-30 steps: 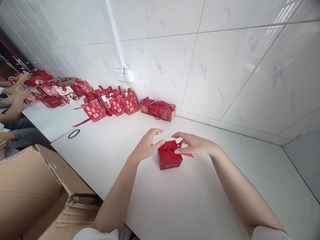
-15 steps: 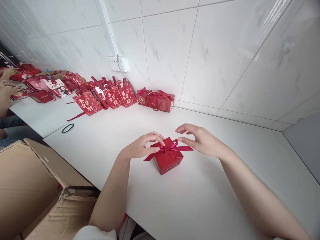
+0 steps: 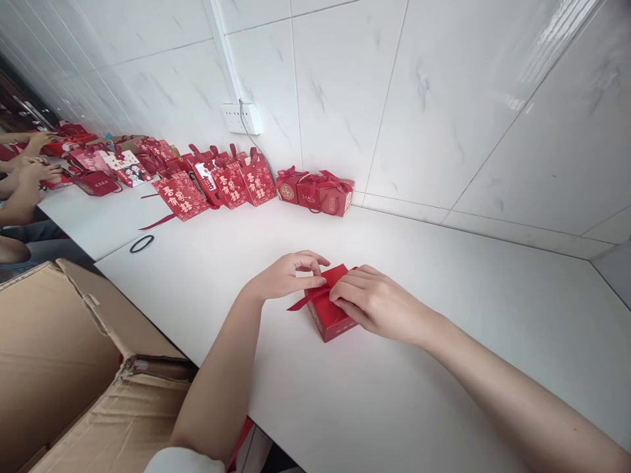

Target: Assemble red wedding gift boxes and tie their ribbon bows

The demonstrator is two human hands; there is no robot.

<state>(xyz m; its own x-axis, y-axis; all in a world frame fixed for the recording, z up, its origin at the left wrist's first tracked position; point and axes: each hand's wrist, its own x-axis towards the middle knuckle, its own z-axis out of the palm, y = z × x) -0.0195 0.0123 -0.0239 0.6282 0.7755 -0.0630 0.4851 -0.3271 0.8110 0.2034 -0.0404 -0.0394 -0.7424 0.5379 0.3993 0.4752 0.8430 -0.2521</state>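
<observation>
A small red gift box (image 3: 329, 318) sits on the white table (image 3: 419, 341) in front of me, with a red ribbon (image 3: 303, 301) across its top and one tail trailing left. My left hand (image 3: 288, 276) is at the box's left top edge, thumb and fingers pinched on the ribbon. My right hand (image 3: 374, 302) lies over the box's right side, fingers curled on the ribbon at the top middle. The knot itself is hidden under my fingers.
A row of red gift bags (image 3: 231, 184) and tied red boxes (image 3: 320, 192) lines the tiled wall. A black hair band (image 3: 141, 244) lies on the table. An open cardboard carton (image 3: 73, 368) stands at lower left. Other people's hands (image 3: 27, 177) work at far left.
My right hand has come down onto the box and closed on the ribbon; the bow loops that stood up are now covered. My left hand stays pinched at the left.
</observation>
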